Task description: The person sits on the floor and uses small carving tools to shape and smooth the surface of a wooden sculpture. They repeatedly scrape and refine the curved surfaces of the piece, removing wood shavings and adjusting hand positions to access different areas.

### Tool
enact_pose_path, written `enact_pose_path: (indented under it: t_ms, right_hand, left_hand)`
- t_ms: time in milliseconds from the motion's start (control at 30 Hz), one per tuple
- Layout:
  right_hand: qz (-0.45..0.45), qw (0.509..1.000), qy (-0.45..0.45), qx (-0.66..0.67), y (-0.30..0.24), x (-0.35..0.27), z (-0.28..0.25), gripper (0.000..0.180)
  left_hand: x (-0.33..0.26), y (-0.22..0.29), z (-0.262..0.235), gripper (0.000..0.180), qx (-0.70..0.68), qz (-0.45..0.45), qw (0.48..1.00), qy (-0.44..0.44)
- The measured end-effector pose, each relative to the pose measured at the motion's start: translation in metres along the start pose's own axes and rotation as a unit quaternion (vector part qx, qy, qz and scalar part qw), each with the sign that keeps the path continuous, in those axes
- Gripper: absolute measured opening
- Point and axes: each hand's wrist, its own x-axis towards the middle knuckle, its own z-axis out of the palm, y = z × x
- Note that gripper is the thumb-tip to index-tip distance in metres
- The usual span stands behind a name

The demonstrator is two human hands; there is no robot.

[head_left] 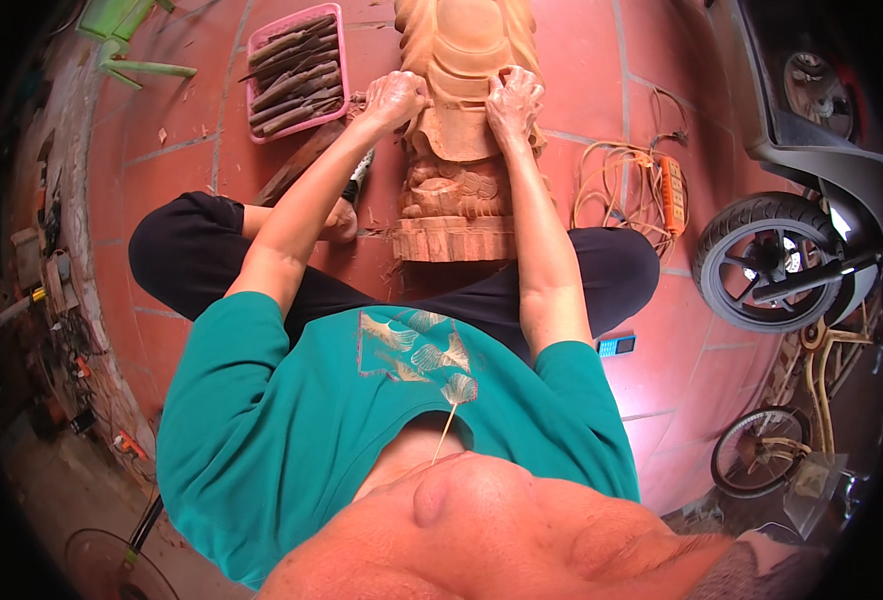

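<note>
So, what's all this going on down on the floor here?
A person sits cross-legged with both hands on a carved wooden piece in front of them. The left hand is curled at its left side, and the right hand rests bent-fingered toward its right; whether either grip holds something small, I can't tell. A pink basket of dark, slender tools sits to the left.

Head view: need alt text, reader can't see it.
A person's left hand and right hand are at either side of a carved wooden figure on a red tiled floor. A pink basket of dark tools sits left, an orange power strip right.
</note>
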Motion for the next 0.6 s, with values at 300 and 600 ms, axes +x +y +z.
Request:
enact_pose_path:
  t_ms: [300, 600]
  right_hand:
    - [0.002, 1.0, -0.012, 0.016, -0.001, 0.001, 0.001, 0.033]
    - [-0.01, 1.0, 0.009, 0.007, -0.002, 0.001, 0.002, 0.031]
  left_hand:
    - [0.02, -0.018, 0.012, 0.012, 0.058, 0.023, 0.996, 0.066]
    - [0.024, -0.028, 0.011, 0.011, 0.093, 0.094, 0.991, 0.023]
